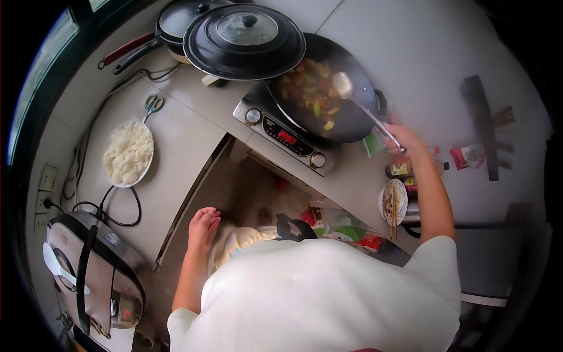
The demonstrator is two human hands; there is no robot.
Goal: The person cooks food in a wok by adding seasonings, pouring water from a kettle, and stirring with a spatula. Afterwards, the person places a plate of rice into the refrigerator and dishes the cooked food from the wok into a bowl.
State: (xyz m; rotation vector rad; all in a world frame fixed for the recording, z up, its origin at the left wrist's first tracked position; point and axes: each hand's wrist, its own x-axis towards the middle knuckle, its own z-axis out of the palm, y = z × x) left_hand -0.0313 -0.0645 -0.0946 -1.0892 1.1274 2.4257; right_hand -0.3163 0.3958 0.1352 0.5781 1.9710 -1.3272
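Observation:
My right hand (403, 139) is wrapped round the handle of a metal ladle (366, 110), whose bowl is over the food in a black wok (352, 123). Chopped vegetables (311, 88), green, red and yellow, lie in the wok, with some steam above. Beneath the wok is an induction cooker (281, 135) with a lit red display. A large black lid (211, 44) with a glass centre overlaps the wok's left edge. My left hand (205, 226) hangs near the counter's front edge with its fingers curled together; whether they hold anything is hidden.
On the left counter are a plate of rice (129, 154), scissors (153, 104), cables and a rice cooker (97, 270). At the right are a bowl with chopsticks (394, 202), a bottle (400, 170) and a red packet (468, 156). Another lidded pan (173, 23) stands at the back.

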